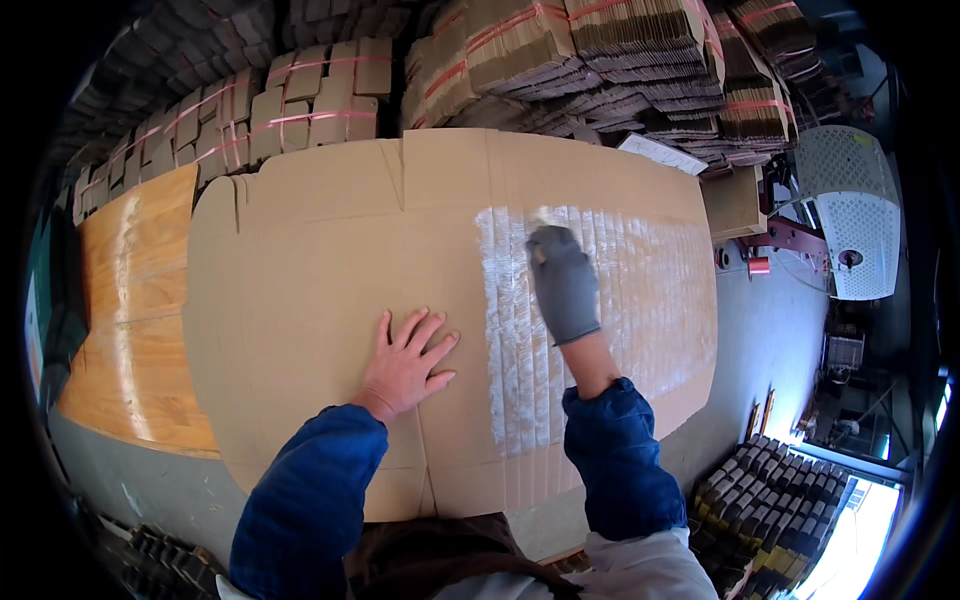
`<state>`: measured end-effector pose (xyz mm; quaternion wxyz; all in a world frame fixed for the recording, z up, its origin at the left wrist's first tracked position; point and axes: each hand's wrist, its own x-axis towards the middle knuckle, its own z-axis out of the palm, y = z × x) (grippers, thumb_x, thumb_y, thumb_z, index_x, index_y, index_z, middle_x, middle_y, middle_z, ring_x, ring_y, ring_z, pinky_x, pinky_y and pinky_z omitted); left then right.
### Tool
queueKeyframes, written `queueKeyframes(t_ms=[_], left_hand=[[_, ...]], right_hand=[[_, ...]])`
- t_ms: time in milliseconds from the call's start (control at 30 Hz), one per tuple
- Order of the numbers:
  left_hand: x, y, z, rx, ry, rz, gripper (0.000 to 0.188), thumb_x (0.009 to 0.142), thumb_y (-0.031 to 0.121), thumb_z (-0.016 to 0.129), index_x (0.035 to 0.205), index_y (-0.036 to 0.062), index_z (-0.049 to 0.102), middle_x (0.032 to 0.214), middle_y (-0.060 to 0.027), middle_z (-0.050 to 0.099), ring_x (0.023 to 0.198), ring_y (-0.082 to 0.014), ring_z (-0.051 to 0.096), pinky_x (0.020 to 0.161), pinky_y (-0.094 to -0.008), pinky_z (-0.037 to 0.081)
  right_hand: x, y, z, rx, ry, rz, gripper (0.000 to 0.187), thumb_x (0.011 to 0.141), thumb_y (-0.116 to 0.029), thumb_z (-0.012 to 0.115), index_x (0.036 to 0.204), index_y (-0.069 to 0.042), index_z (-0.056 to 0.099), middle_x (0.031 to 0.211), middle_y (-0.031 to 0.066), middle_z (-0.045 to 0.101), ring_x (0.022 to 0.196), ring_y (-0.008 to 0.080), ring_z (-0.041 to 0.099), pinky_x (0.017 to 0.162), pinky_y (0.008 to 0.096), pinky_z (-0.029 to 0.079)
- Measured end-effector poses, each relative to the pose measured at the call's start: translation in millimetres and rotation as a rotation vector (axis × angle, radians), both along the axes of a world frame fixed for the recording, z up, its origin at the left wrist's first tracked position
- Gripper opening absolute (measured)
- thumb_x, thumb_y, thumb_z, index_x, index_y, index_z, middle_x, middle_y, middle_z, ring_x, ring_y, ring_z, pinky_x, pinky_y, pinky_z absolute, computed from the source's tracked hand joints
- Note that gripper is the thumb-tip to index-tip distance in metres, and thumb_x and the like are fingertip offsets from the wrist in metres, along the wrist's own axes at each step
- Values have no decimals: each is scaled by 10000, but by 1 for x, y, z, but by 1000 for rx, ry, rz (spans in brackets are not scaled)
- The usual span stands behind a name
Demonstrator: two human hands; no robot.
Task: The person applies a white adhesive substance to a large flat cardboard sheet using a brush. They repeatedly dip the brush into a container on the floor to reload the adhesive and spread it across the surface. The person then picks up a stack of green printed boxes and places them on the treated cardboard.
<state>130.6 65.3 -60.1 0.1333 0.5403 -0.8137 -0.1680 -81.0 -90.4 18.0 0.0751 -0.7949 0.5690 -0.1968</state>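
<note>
A large sheet of brown cardboard (320, 270) with fold lines and slots lies flat before me. White, streaky paste (510, 370) covers much of its right half in bands with fine bristle marks. My left hand (405, 365), bare, rests open on the sheet left of the paste, fingers spread. In a grey glove, my right hand (562, 285) is closed over the far part of the pasted area. A pale, blurred tip, like that of a brush (543, 217), shows past its fingers; the glove hides the rest.
A varnished wooden board (140, 320) extends at the left under the sheet. Tied stacks of flat cardboard (610, 50) stand along the far side. A white perforated machine guard (855, 225) is at the right, with more stacked pieces (765, 510) at the lower right.
</note>
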Motion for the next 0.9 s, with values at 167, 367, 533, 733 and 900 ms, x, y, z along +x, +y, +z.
queueKeyframes(t_ms=[167, 367, 533, 733, 900], left_hand=[[-1, -2, 1, -1, -5, -6, 555, 821, 468, 673, 1307, 226, 563, 1459, -47, 410, 1384, -278, 318, 1094, -672, 205], [-5, -2, 0, -1, 29, -6, 555, 821, 458, 674, 1312, 224, 562, 1459, -44, 408, 1385, -276, 315, 1097, -671, 201], [0, -2, -2, 5, 11, 12, 559, 822, 456, 672, 1318, 223, 560, 1460, -44, 406, 1391, -275, 309, 1103, -668, 195], [-5, 0, 0, 3, -3, -8, 562, 821, 462, 667, 1320, 226, 557, 1462, -43, 402, 1397, -277, 299, 1105, -671, 188], [-6, 2, -5, 19, 1, 5, 568, 822, 464, 660, 1326, 227, 550, 1465, -44, 398, 1394, -284, 300, 1103, -673, 183]], right_hand=[[-16, -16, -4, 167, 168, -174, 107, 890, -130, 604, 995, -113, 617, 1071, 117, 633, 909, 358, 642, 739, 456, 534], [-34, -17, -24, 39, 145, -113, 97, 893, -131, 595, 978, -102, 633, 1002, 141, 646, 831, 373, 655, 709, 476, 528], [-31, -3, 4, -51, 69, -118, 96, 927, -191, 574, 959, -110, 614, 947, 142, 640, 765, 343, 669, 639, 462, 545], [-18, 39, -22, 59, 45, -43, 70, 919, -166, 591, 959, -121, 626, 960, 107, 644, 764, 333, 660, 651, 442, 545], [-9, 74, -17, -134, 81, 81, 128, 855, -117, 573, 972, -127, 625, 920, 102, 642, 642, 300, 654, 553, 435, 545]])
